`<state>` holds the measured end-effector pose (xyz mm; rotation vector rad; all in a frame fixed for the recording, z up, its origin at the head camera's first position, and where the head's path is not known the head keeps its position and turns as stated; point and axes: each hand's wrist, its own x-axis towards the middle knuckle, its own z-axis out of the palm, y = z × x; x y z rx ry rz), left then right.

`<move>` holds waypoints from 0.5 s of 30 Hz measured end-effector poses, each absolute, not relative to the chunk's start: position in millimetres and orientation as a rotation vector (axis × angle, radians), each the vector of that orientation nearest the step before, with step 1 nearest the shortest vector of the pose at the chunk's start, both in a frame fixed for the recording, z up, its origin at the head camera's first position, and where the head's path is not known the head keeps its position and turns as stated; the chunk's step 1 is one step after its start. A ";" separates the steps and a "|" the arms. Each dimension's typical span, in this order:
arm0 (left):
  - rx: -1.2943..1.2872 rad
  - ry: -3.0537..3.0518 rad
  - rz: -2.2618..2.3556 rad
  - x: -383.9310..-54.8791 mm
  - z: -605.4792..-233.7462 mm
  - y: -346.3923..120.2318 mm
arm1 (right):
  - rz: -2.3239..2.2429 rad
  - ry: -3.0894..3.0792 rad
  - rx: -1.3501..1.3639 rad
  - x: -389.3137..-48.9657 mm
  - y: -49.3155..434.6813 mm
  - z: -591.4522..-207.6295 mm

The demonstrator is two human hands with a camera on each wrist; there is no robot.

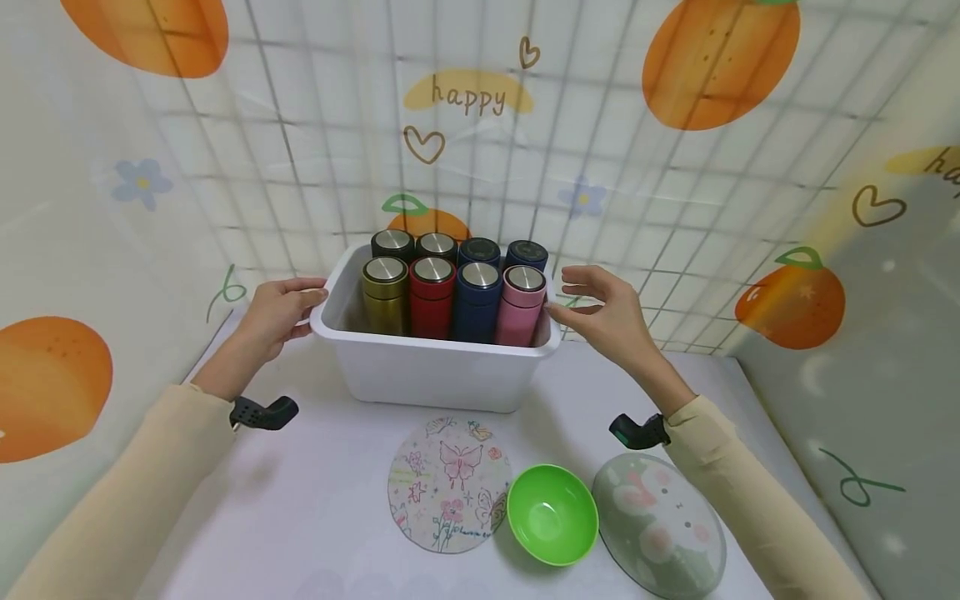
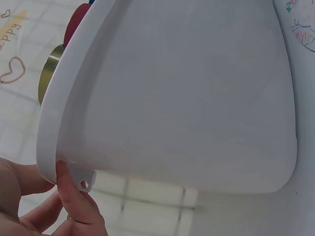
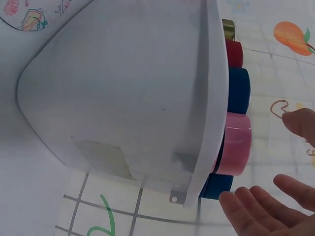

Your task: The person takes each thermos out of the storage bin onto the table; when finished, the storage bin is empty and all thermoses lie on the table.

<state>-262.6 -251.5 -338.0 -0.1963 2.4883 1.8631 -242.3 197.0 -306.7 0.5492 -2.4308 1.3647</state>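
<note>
A white plastic bin (image 1: 438,371) holds several thermos bottles in two rows. In the front row stand a gold thermos (image 1: 386,296), a red thermos (image 1: 432,297), a navy thermos (image 1: 477,302) and a pink thermos (image 1: 521,306); behind them are black and navy ones, partly hidden. My left hand (image 1: 276,317) pinches the bin's left rim, with thumb and fingers on either side of it in the left wrist view. By the right rim, my right hand (image 1: 607,312) has its fingers and thumb spread, near the pink thermos. The right wrist view shows that hand holding nothing.
In front of the bin lie a round mat with a butterfly drawing (image 1: 450,487), a green bowl (image 1: 553,515) and an oval grey-green mat (image 1: 663,525) under the right forearm. A printed curtain (image 1: 480,167) over a wire grid rises behind the bin.
</note>
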 end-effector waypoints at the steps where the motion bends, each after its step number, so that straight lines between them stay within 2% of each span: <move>1: -0.198 2.487 1.863 -262.8 -338.1 -251.2 | 1.368 -2.432 0.551 -245.0 195.6 -306.7; 15: -0.211 2.456 1.900 -261.6 -337.4 -250.4 | 1.335 -2.502 0.520 -266.8 179.0 -308.9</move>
